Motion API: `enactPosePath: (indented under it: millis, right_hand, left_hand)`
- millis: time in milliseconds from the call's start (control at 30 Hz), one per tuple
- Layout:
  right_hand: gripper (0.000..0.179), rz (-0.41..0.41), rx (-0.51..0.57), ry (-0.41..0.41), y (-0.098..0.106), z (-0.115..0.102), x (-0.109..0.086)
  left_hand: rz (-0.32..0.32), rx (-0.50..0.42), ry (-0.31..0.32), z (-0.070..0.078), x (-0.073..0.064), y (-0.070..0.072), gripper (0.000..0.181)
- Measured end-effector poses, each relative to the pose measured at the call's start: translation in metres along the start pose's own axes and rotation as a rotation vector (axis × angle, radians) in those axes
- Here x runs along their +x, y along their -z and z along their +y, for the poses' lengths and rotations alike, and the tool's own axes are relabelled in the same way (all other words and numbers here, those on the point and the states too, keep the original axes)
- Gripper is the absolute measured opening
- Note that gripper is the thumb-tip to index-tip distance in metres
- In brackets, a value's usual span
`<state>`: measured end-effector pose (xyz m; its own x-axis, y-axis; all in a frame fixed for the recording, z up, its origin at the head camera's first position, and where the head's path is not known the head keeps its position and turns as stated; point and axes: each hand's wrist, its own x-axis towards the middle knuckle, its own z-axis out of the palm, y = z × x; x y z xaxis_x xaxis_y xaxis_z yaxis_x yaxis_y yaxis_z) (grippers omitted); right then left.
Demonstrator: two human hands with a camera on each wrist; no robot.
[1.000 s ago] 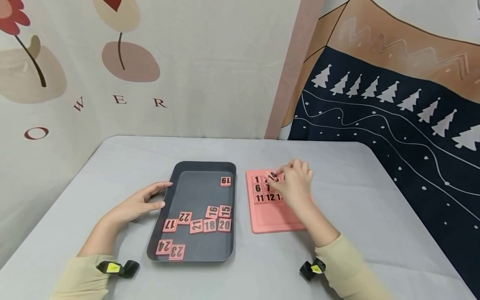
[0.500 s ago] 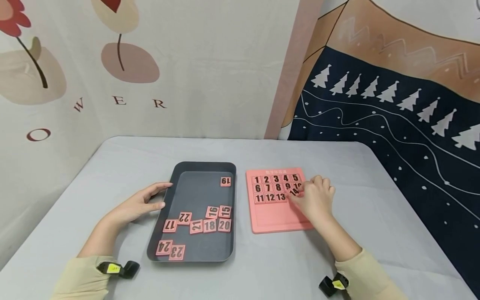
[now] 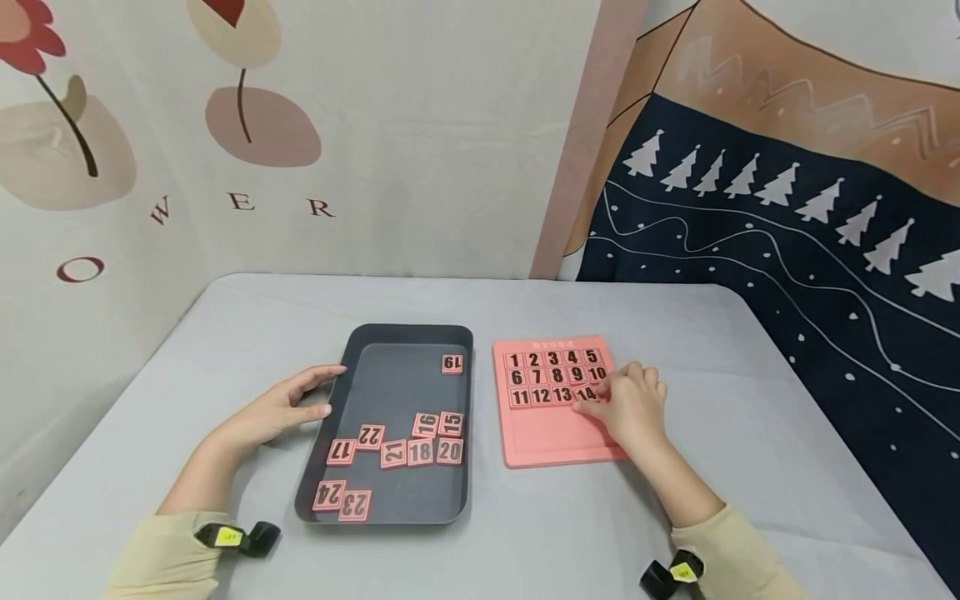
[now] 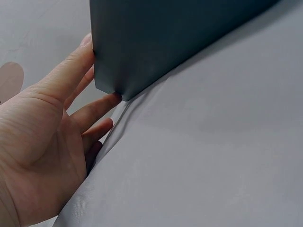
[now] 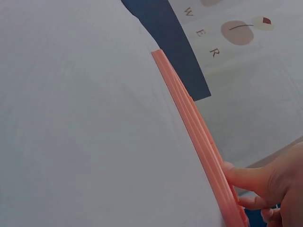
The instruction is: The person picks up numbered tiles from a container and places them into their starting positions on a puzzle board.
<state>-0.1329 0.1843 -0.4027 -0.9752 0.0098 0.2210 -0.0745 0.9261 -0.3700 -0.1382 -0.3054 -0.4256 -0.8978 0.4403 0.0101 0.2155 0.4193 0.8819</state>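
My right hand [image 3: 633,408] pinches the number tile 14 [image 3: 586,394] at the end of the third row on the pink number puzzle board [image 3: 540,437]. The tile sits slightly askew beside tile 13 [image 3: 562,396], its right side partly hidden by my fingers. Tiles 1 to 13 stand in rows above and to its left. With fairly straight fingers, my left hand [image 3: 273,408] touches the left rim of the dark grey tray [image 3: 397,383]. In the left wrist view, the fingertips meet the tray's outer wall [image 4: 142,42]. The right wrist view shows the board edge-on [image 5: 199,137], tile hidden.
Several loose tiles lie in the tray, among them tile 19 [image 3: 452,363] at the far right and tile 23 [image 3: 355,505] near the front. A white cloth covers the table [image 3: 540,533]. Printed curtains hang behind it.
My right hand moved right and toward me across the board with tile 14, which then came down and turned straighter beside 13. My left hand stayed at the tray.
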Motion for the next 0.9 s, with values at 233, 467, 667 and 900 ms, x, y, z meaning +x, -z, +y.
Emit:
enactPosePath:
  millis: [233,467,667,900]
  right_hand:
    - [0.034,0.01,0.025,0.037,-0.005,0.006,0.003]
    - [0.024,-0.013,0.021,0.072,0.0,0.006,0.004]
    - [0.03,0.002,0.043,0.173,0.016,-0.01,0.006]
    - [0.034,-0.01,0.09,0.442,0.023,-0.052,0.012]
  left_hand:
    - [-0.001,-0.005,0.004,0.001,0.0,0.0,0.058]
    - [0.002,-0.003,0.006,0.002,-0.001,0.0,0.058]
    - [0.001,-0.009,0.013,0.003,-0.001,0.0,0.058]
    - [0.002,-0.009,0.01,0.004,-0.001,0.0,0.058]
